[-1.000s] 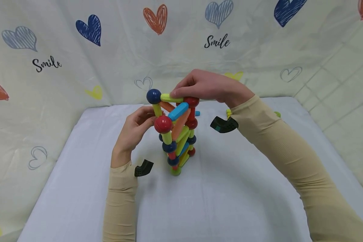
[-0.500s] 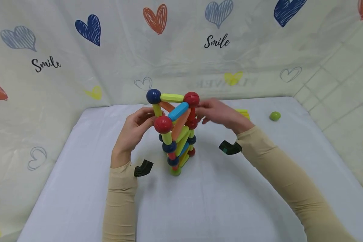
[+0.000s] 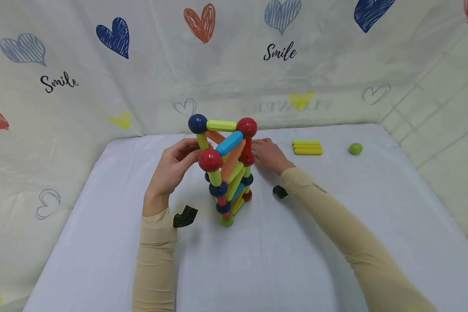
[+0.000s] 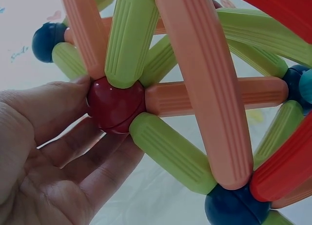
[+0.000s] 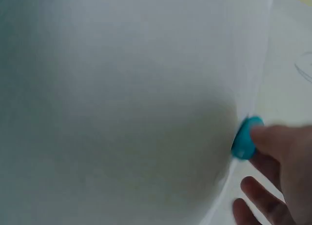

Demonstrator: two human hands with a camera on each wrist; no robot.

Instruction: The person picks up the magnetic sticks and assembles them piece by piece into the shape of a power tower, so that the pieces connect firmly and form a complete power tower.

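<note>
A tall tower of magnetic sticks and balls (image 3: pixel 231 141) stands upright mid-table, with green, orange, blue and red sticks between red and blue balls. My left hand (image 3: pixel 170 167) is at its left side. In the left wrist view the thumb and fingers hold a red ball (image 4: pixel 116 105) where several sticks meet. My right hand (image 3: pixel 272 155) is low behind the tower's right side, its fingertips partly hidden by the tower in the head view. In the right wrist view its thumb and finger pinch a short blue magnetic stick (image 5: pixel 247 138), slightly blurred.
Several yellow sticks (image 3: pixel 307 147) lie side by side at the back right of the white-covered table (image 3: pixel 296 260). A green ball (image 3: pixel 355 148) sits farther right. Behind the table hangs a sheet (image 3: pixel 234 78) printed with hearts.
My right hand has left the yellow-green stick at the tower's top and come down behind its right side, where it now pinches a blue magnetic stick. My left hand stays in place.
</note>
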